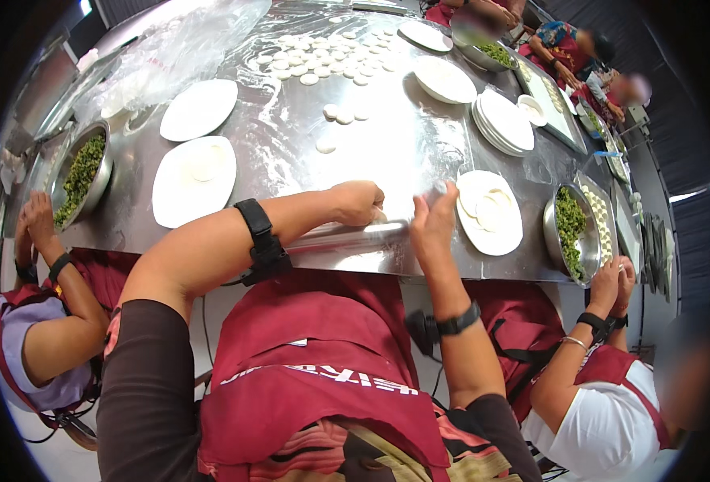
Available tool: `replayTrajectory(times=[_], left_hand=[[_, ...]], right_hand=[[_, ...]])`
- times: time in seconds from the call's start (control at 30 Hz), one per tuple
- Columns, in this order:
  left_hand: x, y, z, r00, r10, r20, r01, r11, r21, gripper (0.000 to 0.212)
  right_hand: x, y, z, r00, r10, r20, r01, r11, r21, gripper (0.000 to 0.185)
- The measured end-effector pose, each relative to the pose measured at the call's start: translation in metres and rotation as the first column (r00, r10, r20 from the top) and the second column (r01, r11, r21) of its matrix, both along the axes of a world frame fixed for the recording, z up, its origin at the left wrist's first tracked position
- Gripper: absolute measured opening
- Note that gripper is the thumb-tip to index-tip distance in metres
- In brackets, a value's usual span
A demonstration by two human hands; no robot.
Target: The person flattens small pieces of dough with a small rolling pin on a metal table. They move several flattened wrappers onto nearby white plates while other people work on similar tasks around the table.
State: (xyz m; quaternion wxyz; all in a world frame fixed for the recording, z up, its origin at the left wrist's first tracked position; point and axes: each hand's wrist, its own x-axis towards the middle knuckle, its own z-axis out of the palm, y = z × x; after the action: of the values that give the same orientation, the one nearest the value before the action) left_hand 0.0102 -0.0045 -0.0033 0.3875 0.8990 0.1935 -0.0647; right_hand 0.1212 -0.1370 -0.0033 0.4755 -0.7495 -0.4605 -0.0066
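My left hand (358, 203) is curled low over the steel table's near edge, its fingertips closed on a small pale piece of dough (379, 215). Just to the right, my right hand (434, 218) is raised with thumb and fingers up; it is blurred, and a greyish blur between them cannot be made out. A shiny bar-like shape lies between the hands, too unclear to name. Beside my right hand, a white plate (490, 238) holds flat dough rounds (493, 211). Farther up the table lie a single dough disc (325, 145) and several more (345, 116).
White plates (177, 199) stand at left, with a steel bowl of chopped green filling (103, 175). At right are stacked plates (505, 120), another filling bowl (595, 259) and a tray of small dough pieces (609, 238). Many floured discs (325, 57) lie at the back. Co-workers' hands work on both sides.
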Motion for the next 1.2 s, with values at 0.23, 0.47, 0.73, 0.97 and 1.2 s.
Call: replayTrajectory(times=[0.23, 0.47, 0.73, 0.97, 1.2], left_hand=[[-0.021, 0.005, -0.006, 0.997, 0.074, -0.037, -0.079, 0.981, -0.176, 0.018], [-0.016, 0.011, -0.013, 0.995, 0.087, 0.04, -0.088, 0.995, 0.041, 0.023], [0.015, -0.002, 0.013, 0.987, 0.151, -0.063, -0.163, 0.92, -0.357, 0.027], [0.118, -0.006, 0.034, 0.915, 0.279, 0.292, -0.025, 0.761, -0.648, 0.032], [0.061, 0.113, -0.01, 0.955, 0.201, 0.217, -0.294, 0.737, 0.609, 0.05]], right_hand=[[-0.012, -0.024, 0.005, 1.0, 0.019, 0.002, -0.019, 0.999, 0.031, 0.041], [0.007, 0.023, -0.005, 0.993, 0.026, -0.114, -0.021, 0.999, 0.041, 0.042], [-0.014, -0.072, -0.006, 0.97, 0.054, -0.238, -0.038, 0.997, 0.071, 0.041], [-0.011, -0.065, -0.001, 0.966, 0.125, -0.227, -0.113, 0.991, 0.067, 0.042], [-0.008, -0.064, 0.001, 0.958, 0.177, -0.224, -0.153, 0.981, 0.122, 0.041]])
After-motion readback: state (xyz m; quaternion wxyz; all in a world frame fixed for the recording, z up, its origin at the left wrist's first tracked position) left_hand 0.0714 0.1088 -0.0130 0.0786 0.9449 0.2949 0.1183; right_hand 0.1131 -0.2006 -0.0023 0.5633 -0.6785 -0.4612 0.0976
